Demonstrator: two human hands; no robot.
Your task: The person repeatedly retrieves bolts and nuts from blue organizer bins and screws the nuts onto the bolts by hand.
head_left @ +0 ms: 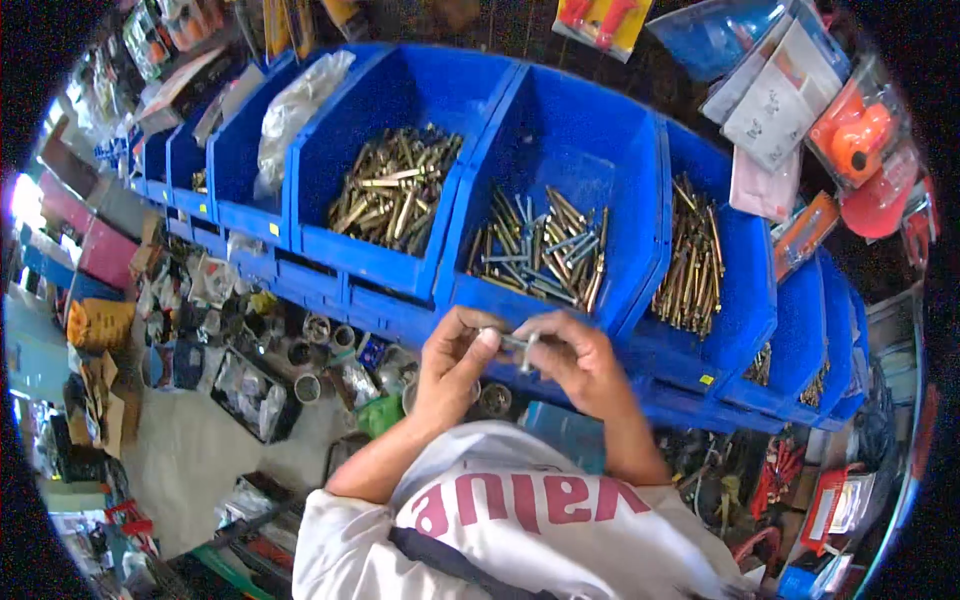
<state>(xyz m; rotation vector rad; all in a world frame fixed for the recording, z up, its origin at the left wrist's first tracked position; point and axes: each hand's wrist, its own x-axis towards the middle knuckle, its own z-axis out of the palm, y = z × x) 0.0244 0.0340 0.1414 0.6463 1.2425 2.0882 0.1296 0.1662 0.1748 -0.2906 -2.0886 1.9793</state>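
Observation:
Both hands meet in front of the blue bins. My left hand (458, 362) pinches one end of a small metal piece (513, 342), thumb against fingers. At its other end, my right hand (575, 358) has its fingers curled round it, somewhat blurred. The piece is too small and smeared to name. Just beyond the hands stands a blue bin (640, 200) with loose long bolts (560, 245) in it. The bin to its left holds a pile of brassy bolts (400, 190), and the one to its right holds more long bolts (692, 260).
Smaller blue bins continue to both sides; one at the left holds a clear plastic bag (290, 125). Packaged goods (780, 95) hang at the upper right. Below left, a black crate (255, 395) and several round containers stand on the floor (180, 450).

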